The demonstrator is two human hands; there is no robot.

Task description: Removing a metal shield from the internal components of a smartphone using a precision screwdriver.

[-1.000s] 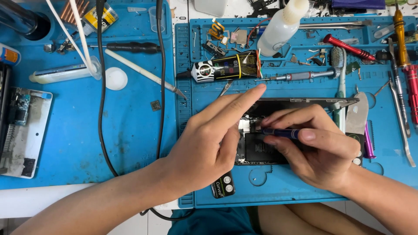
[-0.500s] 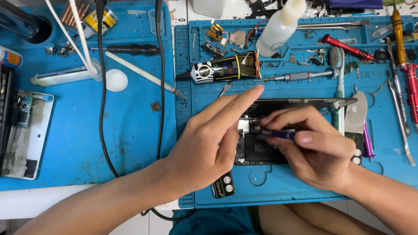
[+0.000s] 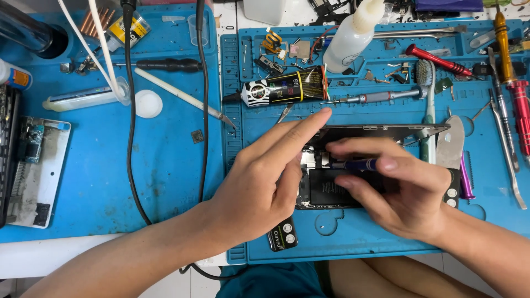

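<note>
An opened black phone [image 3: 331, 187] lies on the blue repair mat [image 3: 359, 232], its insides showing between my hands. My left hand [image 3: 265, 182] rests on its left side, index finger stretched out over the top edge, thumb pressing near the board. My right hand [image 3: 397, 187] grips a small dark blue screwdriver [image 3: 356, 164], its tip pointing left onto the phone's upper part. Most of the phone's right half is hidden under my right hand.
A black-and-white glue tube [image 3: 284, 88], a white squeeze bottle [image 3: 348, 36], a toothbrush [image 3: 425, 94], red screwdrivers [image 3: 516, 94], metal pry tools [image 3: 505, 149] and small parts crowd the mat's top and right. Black cables [image 3: 131, 121] cross the left blue mat [image 3: 110, 182]; a circuit board tray [image 3: 36, 165] lies far left.
My right hand has shifted slightly with the screwdriver over the phone. My left hand holds nearly the same pose.
</note>
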